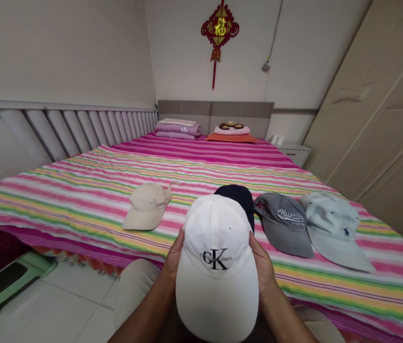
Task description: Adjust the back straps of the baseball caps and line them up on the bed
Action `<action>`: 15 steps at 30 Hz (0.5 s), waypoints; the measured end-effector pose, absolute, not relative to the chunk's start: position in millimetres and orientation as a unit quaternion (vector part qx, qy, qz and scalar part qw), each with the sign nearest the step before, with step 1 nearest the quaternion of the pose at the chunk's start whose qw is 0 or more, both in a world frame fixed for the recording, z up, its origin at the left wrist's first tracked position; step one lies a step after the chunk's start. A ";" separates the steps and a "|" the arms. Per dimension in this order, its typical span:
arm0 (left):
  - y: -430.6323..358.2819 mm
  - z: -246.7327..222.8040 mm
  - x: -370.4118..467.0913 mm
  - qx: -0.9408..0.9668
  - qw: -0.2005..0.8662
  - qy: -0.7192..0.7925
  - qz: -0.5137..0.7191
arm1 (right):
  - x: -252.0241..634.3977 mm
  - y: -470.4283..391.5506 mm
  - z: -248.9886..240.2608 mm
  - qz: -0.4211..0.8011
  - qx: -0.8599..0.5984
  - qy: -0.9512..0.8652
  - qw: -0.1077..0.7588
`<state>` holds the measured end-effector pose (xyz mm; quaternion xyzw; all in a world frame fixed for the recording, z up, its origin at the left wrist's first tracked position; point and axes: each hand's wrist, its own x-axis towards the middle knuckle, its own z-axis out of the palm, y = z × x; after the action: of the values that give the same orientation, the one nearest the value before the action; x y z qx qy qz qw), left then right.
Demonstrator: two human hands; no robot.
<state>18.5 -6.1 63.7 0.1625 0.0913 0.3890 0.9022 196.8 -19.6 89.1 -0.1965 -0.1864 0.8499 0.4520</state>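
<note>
A white baseball cap (217,290) with a black "CK" logo is held up in front of me, its brim toward me. My left hand (173,259) grips its left side and my right hand (263,262) its right side; the fingertips are partly hidden behind the cap. Just behind it, a dark navy cap (239,194) lies on the bed, mostly covered from view. Off to the left rests a beige cap (147,205) with its strap sticking out. On the right, a grey cap (287,224) with "Always" lettering touches a pale grey-green cap (335,228).
The caps lie on a bed with a striped sheet (90,190). Folded purple bedding (178,128) and a pink-and-orange stack (232,136) sit by the headboard (187,108). A green plastic stool (11,281) stands at lower left. A wardrobe (373,109) rises on the right.
</note>
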 end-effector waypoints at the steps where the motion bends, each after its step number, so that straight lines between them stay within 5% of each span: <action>1: -6.0 64.8 17.9 0.166 0.900 0.091 0.393 | 195.8 -18.9 88.7 0.851 -0.196 -0.188 0.450; 8: -14.6 66.7 3.9 0.192 0.874 0.080 0.440 | 187.5 -12.4 89.0 0.869 -0.175 -0.170 0.430; 15: -66.2 21.1 -21.7 0.188 0.847 0.209 0.452 | 169.8 -3.0 79.5 0.865 -0.172 -0.166 0.442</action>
<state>-21.7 -66.2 21.1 0.1880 0.2094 0.4519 0.8465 169.8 -3.0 79.5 -0.1716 -0.1663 0.8648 0.4417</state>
